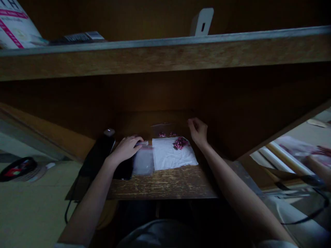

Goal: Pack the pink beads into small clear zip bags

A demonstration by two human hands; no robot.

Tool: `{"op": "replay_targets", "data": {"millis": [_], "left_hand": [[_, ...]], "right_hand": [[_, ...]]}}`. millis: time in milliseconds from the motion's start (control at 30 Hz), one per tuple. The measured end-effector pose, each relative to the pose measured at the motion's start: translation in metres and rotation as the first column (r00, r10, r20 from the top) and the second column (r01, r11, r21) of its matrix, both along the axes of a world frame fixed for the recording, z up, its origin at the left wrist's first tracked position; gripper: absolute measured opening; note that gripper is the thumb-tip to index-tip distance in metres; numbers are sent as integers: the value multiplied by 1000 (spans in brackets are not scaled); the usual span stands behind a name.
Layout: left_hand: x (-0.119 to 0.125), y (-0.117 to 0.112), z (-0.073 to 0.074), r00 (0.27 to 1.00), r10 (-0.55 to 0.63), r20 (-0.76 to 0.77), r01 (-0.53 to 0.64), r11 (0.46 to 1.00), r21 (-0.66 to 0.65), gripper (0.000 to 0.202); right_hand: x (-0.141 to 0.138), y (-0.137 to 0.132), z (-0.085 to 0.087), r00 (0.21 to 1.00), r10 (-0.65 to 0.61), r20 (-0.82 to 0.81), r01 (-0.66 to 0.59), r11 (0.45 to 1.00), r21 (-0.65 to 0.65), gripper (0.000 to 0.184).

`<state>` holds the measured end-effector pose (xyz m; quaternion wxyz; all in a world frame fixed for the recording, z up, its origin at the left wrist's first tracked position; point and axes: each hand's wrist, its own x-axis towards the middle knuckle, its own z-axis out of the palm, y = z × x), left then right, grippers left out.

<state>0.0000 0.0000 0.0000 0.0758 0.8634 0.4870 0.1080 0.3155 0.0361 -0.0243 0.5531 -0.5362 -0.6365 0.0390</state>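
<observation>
My left hand [127,148] is closed at the zip edge of a small stack of clear zip bags [143,162], its thumb and fingers around the top. My right hand [198,131] hovers at the right with its fingers curled into a pinch; whatever is in them, if anything, is too small to tell. Between the hands lies a white cloth or paper sheet [169,156], slightly creased. A heap of small pink and dark beads [180,143] sits on its upper right part. Just behind it, a clear bag [160,129] has some pink beads in it.
A dark flat object [97,155] lies left of my hand, with a small device [109,132] behind it. Above runs a wooden shelf edge [165,58] bearing a white box [204,22] and a container [18,26]. At right another person's hand [317,163] is near plastic bags.
</observation>
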Motion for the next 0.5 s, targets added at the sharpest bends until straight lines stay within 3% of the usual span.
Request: {"op": "replay_targets", "data": {"millis": [133,233,367,500], "left_hand": [[-5,4,-7,995,3,103,-6,999,33,18],[-8,5,0,987,18,157,-20,1000,9,18],[-8,4,30,969,30,245,-29,1000,-8,15],[8,8,62,931,-9,365,-77,972,221,12]], "right_hand": [[0,2,-10,998,57,1,-56,995,-88,37],[-4,-2,-7,995,101,-7,-101,989,-109,37],[-12,-6,-5,990,141,-27,-144,981,-129,35],[-20,-9,-3,973,211,-94,-224,963,-149,34]]}}
